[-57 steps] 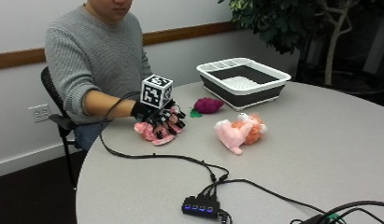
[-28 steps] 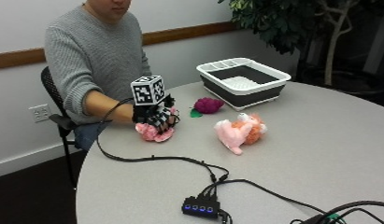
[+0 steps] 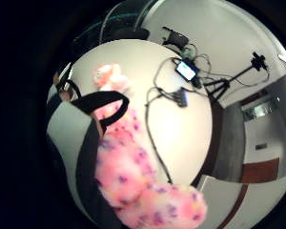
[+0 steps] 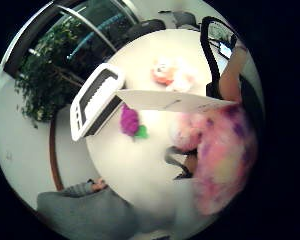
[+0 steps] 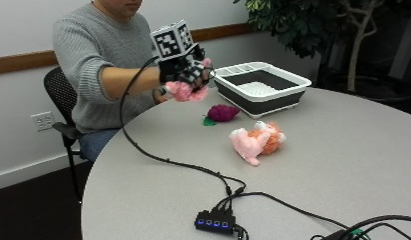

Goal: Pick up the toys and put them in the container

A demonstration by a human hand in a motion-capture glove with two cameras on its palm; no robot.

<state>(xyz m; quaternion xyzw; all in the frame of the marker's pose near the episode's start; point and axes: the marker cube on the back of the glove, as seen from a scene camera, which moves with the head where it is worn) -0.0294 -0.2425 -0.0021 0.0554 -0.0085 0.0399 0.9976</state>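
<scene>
One round worktop [image 5: 365, 165] carries the white container [image 5: 261, 89], set at its far edge within reach so toys can be dropped in. Two toys lie in front of the container: a pink-and-orange plush [image 5: 257, 142] and, nearer it, a purple toy [image 5: 221, 113]. The gloved right hand [image 5: 184, 72] has its grip clamped on a spotted pink plush [image 5: 187, 91], raised beside the container, apparently for carrying over the rim.

Round grey table [image 5: 365, 150], black chair [image 5: 62, 100], leafy plant [image 5: 305, 25].

Gloved right hand [image 5: 185, 75] raised above table height, forearm extended, fingers [image 5: 197, 76] curled closed
</scene>
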